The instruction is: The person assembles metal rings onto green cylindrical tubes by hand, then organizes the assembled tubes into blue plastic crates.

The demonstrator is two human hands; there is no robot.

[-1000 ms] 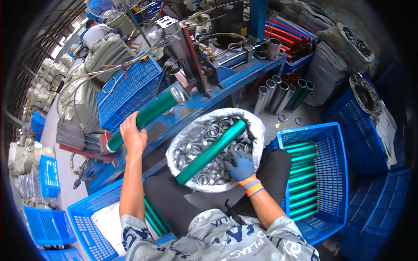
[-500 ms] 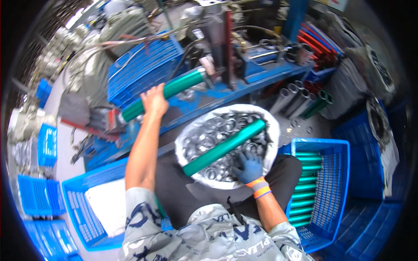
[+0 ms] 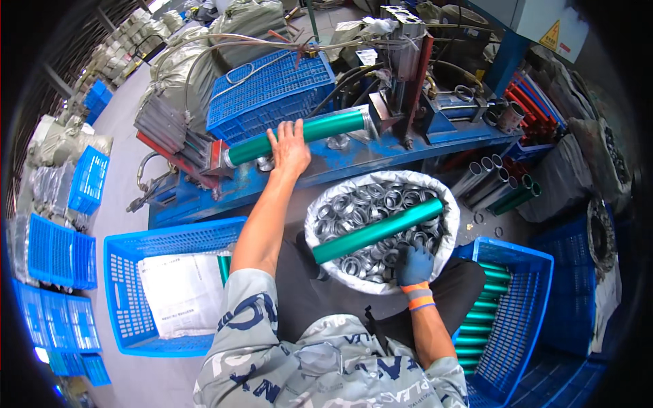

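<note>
My bare left hand (image 3: 291, 149) lies over a green tube (image 3: 333, 126), fingers curled across its top. That tube sits lengthwise between the end fittings of a blue bench machine (image 3: 316, 166). Gloved in blue, my right hand (image 3: 415, 265) reaches into a white sack (image 3: 313, 234) full of silvery metal rings (image 3: 350, 216). Its fingers are drawn together and point down among the rings; whatever they hold is hidden. Across the sack, on top of the rings, rests a second green tube (image 3: 377, 231), just beyond the right hand.
To my right stands a blue crate (image 3: 537, 292) with several green tubes (image 3: 479, 319) inside. Another blue crate (image 3: 126, 299), holding a white sheet (image 3: 182, 292), is at my left. Upright tubes (image 3: 490, 180) stand under the bench's right end. Hoses (image 3: 252, 44) cross behind the machine.
The whole view has shifted, so the bench and sack appear farther right. My right hand's fingers, spread before, are now drawn together among the rings. My left hand stays on the tube.
</note>
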